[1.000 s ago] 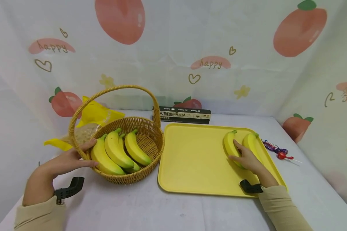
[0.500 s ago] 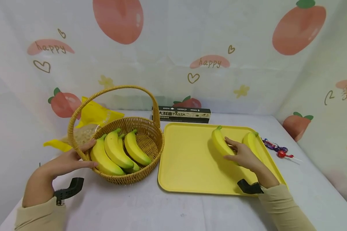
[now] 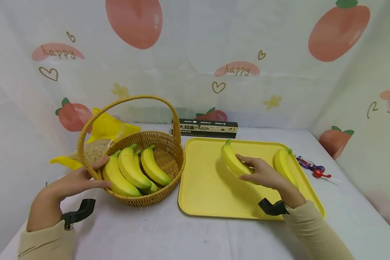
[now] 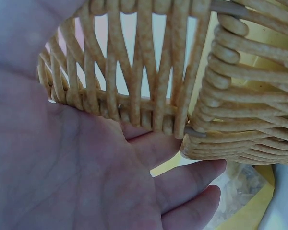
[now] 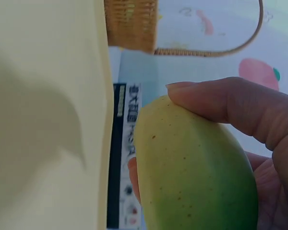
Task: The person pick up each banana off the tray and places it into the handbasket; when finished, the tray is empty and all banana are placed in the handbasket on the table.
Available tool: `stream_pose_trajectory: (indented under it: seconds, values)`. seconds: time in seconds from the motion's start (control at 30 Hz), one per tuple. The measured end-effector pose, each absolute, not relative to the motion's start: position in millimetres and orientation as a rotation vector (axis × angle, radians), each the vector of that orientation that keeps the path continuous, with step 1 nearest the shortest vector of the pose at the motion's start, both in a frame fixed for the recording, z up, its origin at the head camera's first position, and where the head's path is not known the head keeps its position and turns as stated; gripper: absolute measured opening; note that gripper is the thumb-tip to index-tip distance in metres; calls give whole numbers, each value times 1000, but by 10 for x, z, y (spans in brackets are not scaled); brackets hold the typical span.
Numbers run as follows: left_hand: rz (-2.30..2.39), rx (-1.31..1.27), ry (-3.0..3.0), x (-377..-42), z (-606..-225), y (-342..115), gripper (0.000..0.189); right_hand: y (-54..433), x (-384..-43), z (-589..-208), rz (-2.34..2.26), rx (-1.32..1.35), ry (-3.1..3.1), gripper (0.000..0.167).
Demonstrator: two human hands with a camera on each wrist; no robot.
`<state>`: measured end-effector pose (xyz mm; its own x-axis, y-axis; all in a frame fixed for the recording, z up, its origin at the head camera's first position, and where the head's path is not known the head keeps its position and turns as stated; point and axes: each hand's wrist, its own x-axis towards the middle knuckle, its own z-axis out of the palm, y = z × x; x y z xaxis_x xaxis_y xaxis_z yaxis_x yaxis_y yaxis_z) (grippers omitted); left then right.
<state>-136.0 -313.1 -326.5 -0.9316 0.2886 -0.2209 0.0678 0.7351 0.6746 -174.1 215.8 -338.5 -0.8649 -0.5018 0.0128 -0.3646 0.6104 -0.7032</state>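
Note:
My right hand (image 3: 263, 174) grips a yellow banana (image 3: 233, 161) above the yellow tray (image 3: 201, 202), its shadow falling on the tray below. Close up in the right wrist view, the thumb presses one side of that banana (image 5: 192, 167), whose near end is green. A second banana (image 3: 283, 164) lies at the tray's right edge. On the left, my left hand (image 3: 74, 182) holds the rim of a wicker basket (image 3: 143, 202), thumb in front and fingers by the handle's foot. Several bananas (image 3: 131, 169) lie inside it. The left wrist view has the palm (image 4: 86, 158) against the woven wall.
Behind the tray stands a black pasta box (image 3: 208, 128). A yellow and clear bag (image 3: 107, 126) sits behind the basket. Wrapped candies (image 3: 310, 164) and a red lollipop (image 3: 317, 173) lie right of the tray. The basket's tall handle (image 3: 143, 97) arches over it.
My right hand has lifted one banana off the tray and carried it left, away from the other banana. The left hand and basket have stayed in place.

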Motion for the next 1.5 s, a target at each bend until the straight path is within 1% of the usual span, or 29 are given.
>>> stream_pose_trajectory:
  seconds: [0.27, 0.7, 0.93, 1.07, 1.3, 1.5]
  values:
    - [1000, 275, 2626, -1366, -3252, -3121, 90, 1896, -1761, -3285, -1076, -829, 2587, 68]
    - [1019, 274, 2619, -1352, -3237, -3106, 91, 1343, -1734, -3038, -863, -1150, 2484, 68]
    - [1020, 280, 2616, -1355, -3252, -3119, 91, 1004, -1843, -2905, -772, -1295, 2431, 67]
    - [1025, 276, 2614, -1352, -3258, -3124, 91, 739, -1975, -2850, -719, -1292, 2403, 67]
    - [1027, 264, 2607, -1345, -3240, -3106, 91, 223, -2246, -2887, -776, -1066, 2334, 69]
    - [1010, 279, 2616, -1357, -3246, -3094, 90, -72, -2399, -2881, -685, -1100, 2294, 68]
